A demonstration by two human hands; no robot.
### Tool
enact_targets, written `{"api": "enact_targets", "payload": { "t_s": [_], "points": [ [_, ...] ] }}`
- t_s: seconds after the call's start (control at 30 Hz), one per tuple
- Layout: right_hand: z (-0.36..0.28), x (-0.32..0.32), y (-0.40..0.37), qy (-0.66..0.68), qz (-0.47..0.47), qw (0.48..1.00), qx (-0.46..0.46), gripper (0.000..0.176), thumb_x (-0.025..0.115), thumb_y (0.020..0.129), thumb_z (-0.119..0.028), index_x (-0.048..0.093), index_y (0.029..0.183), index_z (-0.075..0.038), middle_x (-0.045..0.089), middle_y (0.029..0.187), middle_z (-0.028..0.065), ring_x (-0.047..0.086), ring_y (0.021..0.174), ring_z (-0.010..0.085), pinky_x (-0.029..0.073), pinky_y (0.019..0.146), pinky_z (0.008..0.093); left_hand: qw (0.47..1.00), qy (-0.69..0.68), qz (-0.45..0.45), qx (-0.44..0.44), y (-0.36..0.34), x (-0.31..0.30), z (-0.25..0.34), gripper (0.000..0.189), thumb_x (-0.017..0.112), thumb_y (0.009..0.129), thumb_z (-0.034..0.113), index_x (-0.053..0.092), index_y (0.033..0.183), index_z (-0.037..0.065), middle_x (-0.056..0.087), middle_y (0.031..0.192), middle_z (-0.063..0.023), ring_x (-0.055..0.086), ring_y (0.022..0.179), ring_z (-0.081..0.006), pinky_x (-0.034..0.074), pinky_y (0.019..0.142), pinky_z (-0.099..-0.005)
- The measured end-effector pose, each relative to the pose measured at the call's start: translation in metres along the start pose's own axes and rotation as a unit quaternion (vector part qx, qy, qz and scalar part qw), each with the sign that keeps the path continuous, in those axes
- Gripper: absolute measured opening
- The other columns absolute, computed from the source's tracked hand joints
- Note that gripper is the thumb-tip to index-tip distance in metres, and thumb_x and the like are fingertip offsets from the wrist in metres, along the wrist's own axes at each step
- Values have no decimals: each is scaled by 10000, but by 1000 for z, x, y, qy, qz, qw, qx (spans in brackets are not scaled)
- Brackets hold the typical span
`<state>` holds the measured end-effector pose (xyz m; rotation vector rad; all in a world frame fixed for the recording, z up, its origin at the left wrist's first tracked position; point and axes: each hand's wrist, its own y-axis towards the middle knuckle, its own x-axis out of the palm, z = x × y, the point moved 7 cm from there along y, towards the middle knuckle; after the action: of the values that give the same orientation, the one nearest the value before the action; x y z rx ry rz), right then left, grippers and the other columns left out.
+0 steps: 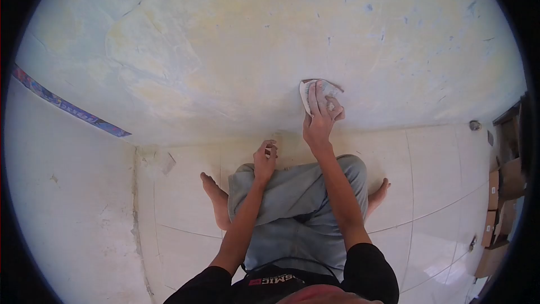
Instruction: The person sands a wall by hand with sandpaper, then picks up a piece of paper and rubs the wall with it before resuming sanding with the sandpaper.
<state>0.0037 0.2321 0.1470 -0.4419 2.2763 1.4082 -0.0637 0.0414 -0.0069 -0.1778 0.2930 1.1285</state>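
Note:
My right hand (320, 106) presses a sheet of sandpaper (305, 91) against the lower part of the pale wall (225, 50). The sheet looks folded, with a light face and a brown edge, and my fingers lie over it with whitish dust on them. My left hand (265, 159) hovers or rests by my bent knee, close to the foot of the wall. Its fingers are curled in, and I see no thing between them.
I sit cross-legged on a tiled floor (439, 191). A second wall (67, 191) meets the first at left, with a printed strip (73, 108) along it. Cardboard boxes (495, 219) stand at far right. A small round object (475, 125) lies near the wall's base.

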Motion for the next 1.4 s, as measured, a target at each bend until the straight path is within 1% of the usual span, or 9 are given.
{"api": "enact_targets", "payload": {
  "t_s": [0.23, 0.3, 0.7, 0.9, 1.0, 1.23, 1.3, 1.33, 1.4],
  "points": [
    [1, -5, -1, -6, 4, 1000, 14, 747, 627, 699, -8, 521, 1430, -121, 449, 1525, 5, 401, 1150, 286, 226, 970, 433, 1000, -6, 5, 6, 3, 0, 2, 213, 539, 934, 44, 629, 1126, 22, 665, 871, -86, 649, 689, -156, 524, 579, -311],
    [-4, -13, 5, 8, 8, 1000, -3, 682, 600, 753, 5, 515, 1426, -69, 451, 1524, 53, 382, 1114, 276, 205, 987, 431, 1000, -8, 5, 3, 2, 1, 2, 213, 540, 933, 42, 629, 1126, 22, 666, 879, -83, 648, 689, -153, 522, 576, -310],
    [6, -8, -5, 16, 8, 1000, 26, 657, 596, 786, 17, 508, 1431, -72, 446, 1527, 66, 383, 1107, 282, 236, 985, 425, 1000, -6, -28, -10, 3, 4, -1, 215, 535, 955, 69, 615, 1148, 21, 665, 947, -79, 647, 709, -131, 534, 532, -270],
    [38, -23, 4, 48, 123, 978, 162, 618, 576, 853, 3, 481, 1457, -89, 401, 1556, 76, 354, 1078, 275, 235, 991, 427, 1000, -1, -15, -9, 3, 5, 5, 220, 530, 948, 71, 622, 1142, 21, 675, 920, -81, 655, 703, -147, 530, 536, -277],
    [19, -8, -14, 22, 44, 989, 138, 607, 576, 871, -12, 470, 1464, -88, 393, 1560, 77, 353, 1071, 273, 234, 997, 418, 1000, 2, -21, -3, 3, 5, 4, 222, 536, 944, 59, 622, 1145, 20, 674, 922, -79, 655, 709, -144, 529, 531, -279],
    [31, -19, 0, 56, 126, 976, 169, 612, 584, 868, -12, 464, 1465, -78, 388, 1561, 90, 356, 1073, 274, 222, 1019, 416, 1000, 4, -25, -13, 1, 4, -1, 226, 535, 953, 68, 612, 1160, 19, 666, 952, -83, 647, 719, -137, 544, 536, -266],
    [13, -9, -13, 45, 37, 988, 144, 622, 586, 862, -1, 462, 1467, -77, 386, 1560, 98, 360, 1088, 280, 213, 1023, 415, 999, 7, -31, -12, 2, 6, 0, 226, 532, 953, 65, 613, 1158, 18, 666, 953, -83, 647, 717, -138, 543, 535, -266],
    [17, -10, -6, 45, 39, 988, 145, 622, 586, 862, -1, 462, 1467, -77, 386, 1560, 98, 360, 1088, 280, 213, 1023, 415, 999, 13, -34, -10, 3, 7, -1, 226, 530, 950, 61, 613, 1156, 18, 666, 950, -84, 648, 718, -138, 544, 535, -266],
    [33, -26, 10, 34, 130, 975, 175, 607, 574, 879, -16, 457, 1472, -83, 393, 1558, 87, 362, 1098, 284, 213, 1021, 413, 999, 20, -33, -11, 1, 6, -1, 227, 527, 948, 57, 614, 1154, 19, 666, 948, -84, 650, 718, -138, 544, 534, -266]
  ]
}}
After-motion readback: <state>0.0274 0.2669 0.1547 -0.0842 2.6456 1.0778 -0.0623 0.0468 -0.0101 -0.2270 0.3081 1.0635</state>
